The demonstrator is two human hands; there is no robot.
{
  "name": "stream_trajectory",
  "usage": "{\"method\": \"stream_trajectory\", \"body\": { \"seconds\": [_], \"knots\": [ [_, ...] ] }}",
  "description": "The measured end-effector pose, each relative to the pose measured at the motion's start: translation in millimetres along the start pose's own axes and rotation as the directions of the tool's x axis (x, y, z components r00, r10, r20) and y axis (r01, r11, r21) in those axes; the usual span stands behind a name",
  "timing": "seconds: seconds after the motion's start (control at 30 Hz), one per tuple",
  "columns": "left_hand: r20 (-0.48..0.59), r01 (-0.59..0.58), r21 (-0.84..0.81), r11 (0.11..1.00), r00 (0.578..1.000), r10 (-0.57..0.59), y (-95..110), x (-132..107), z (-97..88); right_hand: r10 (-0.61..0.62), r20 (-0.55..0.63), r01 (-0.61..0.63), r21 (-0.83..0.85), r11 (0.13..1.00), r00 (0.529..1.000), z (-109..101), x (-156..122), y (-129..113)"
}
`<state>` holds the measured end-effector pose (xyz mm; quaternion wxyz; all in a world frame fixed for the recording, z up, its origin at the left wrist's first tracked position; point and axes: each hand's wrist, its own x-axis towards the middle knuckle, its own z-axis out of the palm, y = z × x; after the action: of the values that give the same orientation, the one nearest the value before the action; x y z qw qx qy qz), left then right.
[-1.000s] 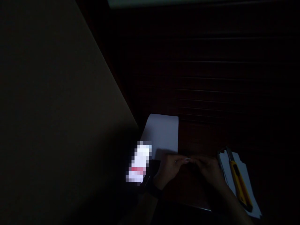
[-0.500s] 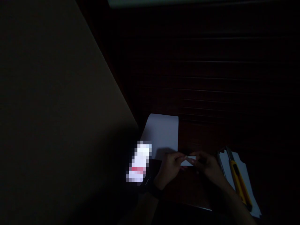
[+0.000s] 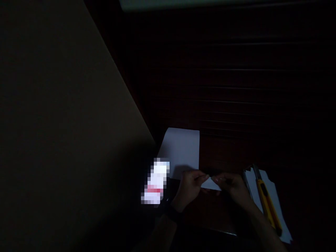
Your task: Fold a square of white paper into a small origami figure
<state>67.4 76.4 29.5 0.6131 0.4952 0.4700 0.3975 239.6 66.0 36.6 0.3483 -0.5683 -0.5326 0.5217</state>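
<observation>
A small piece of white paper (image 3: 210, 184) is held between both hands, low over the dark table. My left hand (image 3: 190, 183), with a dark band at its wrist, pinches the paper's left part between thumb and fingers. On the other side my right hand (image 3: 232, 185) grips it by thumb and fingertips near the upper edge. The dim light hides whether the piece is folded. Just beyond my left hand lies a larger white sheet (image 3: 182, 148), its far left corner curved.
A bright, pixelated screen (image 3: 156, 182) stands left of my left wrist. At the right, a yellow utility knife (image 3: 267, 204) rests on a stack of white papers (image 3: 282, 224). A pale wall (image 3: 65, 105) rises at the left; dark slatted wood (image 3: 236, 70) forms the back.
My right hand's fingertips have shifted slightly, and the small paper's right end now tilts lower. My left hand stays nearly in place. The large sheet and knife have not moved.
</observation>
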Motion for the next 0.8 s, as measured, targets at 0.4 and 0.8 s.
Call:
{"method": "stream_trajectory", "body": {
  "seconds": [0.4,0.8],
  "knots": [
    [-0.020,-0.152,0.251,0.956,0.986,0.163,-2,-4,-0.6,-0.074,-0.042,0.068,-0.115,0.991,0.996,5,-10,-6],
    [-0.072,-0.094,0.126,0.988,0.992,0.103,7,-14,-6.1,-0.047,0.015,0.045,0.096,0.994,0.999,16,-8,-4]
  ]
}}
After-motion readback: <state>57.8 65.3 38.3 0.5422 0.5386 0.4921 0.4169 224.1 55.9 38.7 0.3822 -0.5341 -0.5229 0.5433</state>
